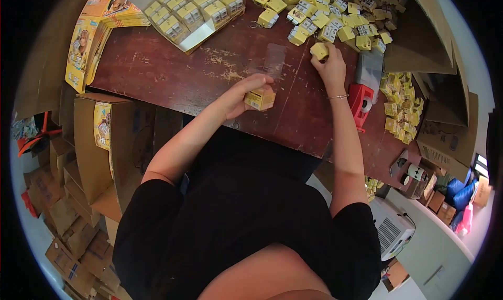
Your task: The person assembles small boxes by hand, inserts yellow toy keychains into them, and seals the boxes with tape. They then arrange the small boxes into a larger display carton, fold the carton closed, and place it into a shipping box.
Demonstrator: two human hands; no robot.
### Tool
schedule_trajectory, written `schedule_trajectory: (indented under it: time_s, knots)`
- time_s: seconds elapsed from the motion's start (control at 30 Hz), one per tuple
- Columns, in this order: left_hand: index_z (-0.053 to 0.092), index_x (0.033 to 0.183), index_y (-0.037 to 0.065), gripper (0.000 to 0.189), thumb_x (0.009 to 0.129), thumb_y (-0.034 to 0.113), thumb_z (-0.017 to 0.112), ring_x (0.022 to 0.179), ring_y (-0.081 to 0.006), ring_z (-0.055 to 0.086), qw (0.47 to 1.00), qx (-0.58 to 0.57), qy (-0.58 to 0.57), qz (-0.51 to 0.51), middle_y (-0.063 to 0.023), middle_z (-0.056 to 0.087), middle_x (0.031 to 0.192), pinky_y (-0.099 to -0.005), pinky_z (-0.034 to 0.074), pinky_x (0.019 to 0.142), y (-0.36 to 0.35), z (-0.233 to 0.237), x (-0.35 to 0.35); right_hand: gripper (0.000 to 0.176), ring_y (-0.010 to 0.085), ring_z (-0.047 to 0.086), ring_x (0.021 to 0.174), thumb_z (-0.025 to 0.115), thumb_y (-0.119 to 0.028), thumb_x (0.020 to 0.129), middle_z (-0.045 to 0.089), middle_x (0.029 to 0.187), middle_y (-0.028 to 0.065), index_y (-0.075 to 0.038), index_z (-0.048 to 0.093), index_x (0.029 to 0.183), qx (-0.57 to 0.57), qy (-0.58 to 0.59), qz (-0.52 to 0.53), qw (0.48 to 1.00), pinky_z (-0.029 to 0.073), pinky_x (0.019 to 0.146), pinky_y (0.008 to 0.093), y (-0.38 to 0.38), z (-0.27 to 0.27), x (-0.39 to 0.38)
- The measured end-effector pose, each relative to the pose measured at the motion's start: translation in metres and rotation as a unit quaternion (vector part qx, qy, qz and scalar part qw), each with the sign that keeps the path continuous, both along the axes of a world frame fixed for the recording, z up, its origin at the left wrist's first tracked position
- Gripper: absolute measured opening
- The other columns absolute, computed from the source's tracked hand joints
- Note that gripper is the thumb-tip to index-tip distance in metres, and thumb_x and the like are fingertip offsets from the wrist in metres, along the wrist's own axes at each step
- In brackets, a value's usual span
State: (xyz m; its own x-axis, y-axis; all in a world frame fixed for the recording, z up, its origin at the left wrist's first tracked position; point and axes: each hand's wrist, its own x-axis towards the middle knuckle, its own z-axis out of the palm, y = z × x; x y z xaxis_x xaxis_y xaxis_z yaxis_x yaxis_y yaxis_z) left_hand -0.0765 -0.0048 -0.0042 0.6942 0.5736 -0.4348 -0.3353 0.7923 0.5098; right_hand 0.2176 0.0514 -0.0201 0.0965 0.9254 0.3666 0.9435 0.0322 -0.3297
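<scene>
My left hand [245, 94] is closed around a small yellow box [260, 99] above the front part of the dark red table [173, 74]. Farther right, the fingers of my right hand [332, 64] grip a yellow cube-shaped keychain [319, 51]. That hand is at the near edge of a heap of similar yellow and white keychains [327, 14]. Between my hands, a clear plastic piece [274, 59] lies on the tabletop. A red tape dispenser [360, 103] stands beside my right forearm.
A display tray [194, 12] of yellow pieces stands at the back left, near stacked yellow printed cards [84, 53]. Small yellow boxes [402, 106] are piled at the right. Open cardboard boxes [427, 33] border the right side; another carton [99, 148] stands left of the table.
</scene>
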Motion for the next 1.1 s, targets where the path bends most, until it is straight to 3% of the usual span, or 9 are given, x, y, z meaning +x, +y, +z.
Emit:
schedule_trajectory:
  time_s: [0.1,0.17,0.23,0.33,0.43,0.5,0.8,0.9,1.1]
  knots:
    - [0.053,0.123,0.011,0.040,0.095,0.039,0.056,0.098,-0.0202,0.065,1.000,0.012,0.019,-0.003,-0.0056,0.061,0.107,-0.0381,0.056,0.080,0.007,-0.004,0.002,0.032,0.0280,0.065,0.064,0.068,-0.030,0.086,0.065,0.076,0.0135,-0.004,0.063,0.102,-0.020,0.093,0.060,0.994,0.055,0.061,0.0362,-0.024,0.000,0.022]
    - [0.053,0.123,0.011,0.040,0.096,0.040,0.055,0.097,-0.0198,0.065,1.000,0.007,0.021,-0.008,-0.0053,0.061,0.106,-0.0378,0.056,0.080,0.010,-0.008,0.003,0.035,0.0376,0.065,0.066,0.059,-0.035,0.091,0.064,0.063,0.0151,-0.001,0.064,0.092,-0.283,0.422,-0.055,0.859,0.053,0.059,0.0382,-0.044,0.003,0.033]
    - [0.053,0.123,0.010,0.041,0.096,0.040,0.054,0.097,-0.0189,0.065,0.999,0.017,0.032,-0.010,-0.0047,0.061,0.105,-0.0358,0.057,0.079,0.012,-0.010,0.006,0.043,0.0376,0.064,0.064,0.055,-0.042,0.094,0.061,0.057,0.0152,0.000,0.065,0.093,-0.324,0.423,-0.113,0.839,0.053,0.059,0.0389,-0.056,0.005,0.043]
    - [0.055,0.124,0.008,0.043,0.098,0.042,0.050,0.094,-0.0177,0.064,0.994,0.031,0.104,-0.006,-0.0043,0.063,0.101,-0.0344,0.054,0.079,0.012,-0.003,0.015,0.046,0.0368,0.066,0.074,0.059,-0.045,0.091,0.067,0.077,0.0159,-0.001,0.063,0.103,-0.343,0.114,-0.158,0.919,0.053,0.066,0.0410,-0.074,0.018,0.046]
    - [0.054,0.125,0.008,0.042,0.099,0.041,0.050,0.090,-0.0148,0.062,0.992,0.078,0.092,-0.020,-0.0034,0.061,0.098,-0.0314,0.054,0.078,0.015,-0.012,0.018,0.050,0.0359,0.064,0.091,0.067,-0.043,0.085,0.065,0.105,0.0171,-0.003,0.058,0.115,-0.077,0.018,0.006,0.997,0.053,0.074,0.0422,-0.084,0.041,0.022]
    - [0.053,0.124,0.008,0.040,0.099,0.039,0.050,0.089,-0.0138,0.062,0.987,0.118,0.106,-0.033,-0.0032,0.061,0.097,-0.0305,0.053,0.078,0.016,-0.011,0.021,0.056,0.0361,0.059,0.107,0.073,-0.028,0.078,0.057,0.124,0.0163,-0.006,0.052,0.125,-0.299,-0.017,0.007,0.954,0.051,0.084,0.0418,-0.087,0.043,0.016]
    - [0.055,0.116,0.007,0.038,0.090,0.034,0.065,0.087,-0.0106,0.059,0.943,0.260,0.178,-0.107,-0.0036,0.062,0.092,-0.0265,0.046,0.077,0.026,0.000,0.027,0.052,0.0184,0.059,0.108,0.065,0.002,0.070,0.061,0.115,0.0083,-0.004,0.055,0.121,-0.279,0.255,0.172,0.910,0.045,0.096,0.0304,-0.091,0.090,0.018]
    - [0.055,0.116,0.007,0.040,0.089,0.034,0.067,0.089,-0.0112,0.058,0.926,0.308,0.186,-0.115,-0.0038,0.062,0.092,-0.0272,0.047,0.076,0.023,-0.006,0.035,0.050,0.0238,0.060,0.104,0.067,0.000,0.069,0.061,0.113,0.0103,-0.006,0.056,0.117,-0.296,0.307,0.172,0.888,0.047,0.090,0.0301,-0.094,0.120,0.012]
    - [0.055,0.117,0.007,0.041,0.087,0.029,0.071,0.087,-0.0106,0.059,0.927,0.320,0.127,-0.152,-0.0037,0.062,0.091,-0.0269,0.048,0.075,0.017,-0.007,0.047,0.047,0.0229,0.057,0.107,0.070,0.003,0.066,0.056,0.112,0.0075,-0.006,0.058,0.111,-0.181,0.175,0.233,0.939,0.046,0.090,0.0287,-0.088,0.166,0.005]
